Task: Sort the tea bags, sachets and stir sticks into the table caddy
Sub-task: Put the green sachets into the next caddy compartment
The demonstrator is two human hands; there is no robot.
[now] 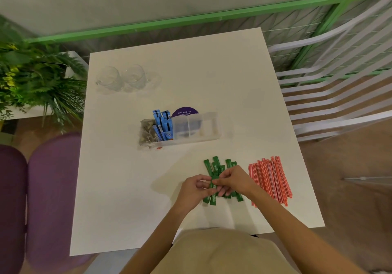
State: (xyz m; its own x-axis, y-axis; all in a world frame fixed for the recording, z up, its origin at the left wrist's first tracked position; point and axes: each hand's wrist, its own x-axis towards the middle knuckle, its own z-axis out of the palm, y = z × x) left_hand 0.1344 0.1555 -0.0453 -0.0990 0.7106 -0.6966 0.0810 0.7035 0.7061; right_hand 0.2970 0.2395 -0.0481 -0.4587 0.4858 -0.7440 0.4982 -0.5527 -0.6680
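Your clear caddy [209, 135] sits near the middle of the white counter [118, 189], its long side running left to right and split into several compartments. The leftmost compartment holds the tea bags [147, 132], grey-brown pouches piled together. A small red tag [159, 148] lies on the counter just outside that compartment's front wall. The next compartment to the right holds the blue sachets [162, 125], which stand on end and lean at slightly different angles, with their tops above the rim. Through the clear walls of the compartments further right you see a dark blur, and you cannot tell what it is. A purple disc [185, 111] with white lettering shows just behind the caddy.

The green sachets [215, 166] are outside the caddy, in a loose fan on the counter in front of you. Your left hand [194, 190] and right hand [234, 180] meet over the middle of that fan. Each grip has its fingers curled and is pinching the green sachets, the left from the left side and the right from above and to the right.

The red-and-white stir sticks [270, 180] lie in a flat bundle just beside the green sachets on the right, roughly parallel and not touching the caddy.

Two clear glass cups [122, 78] stand side by side at the far left of the counter, well apart from the caddy.
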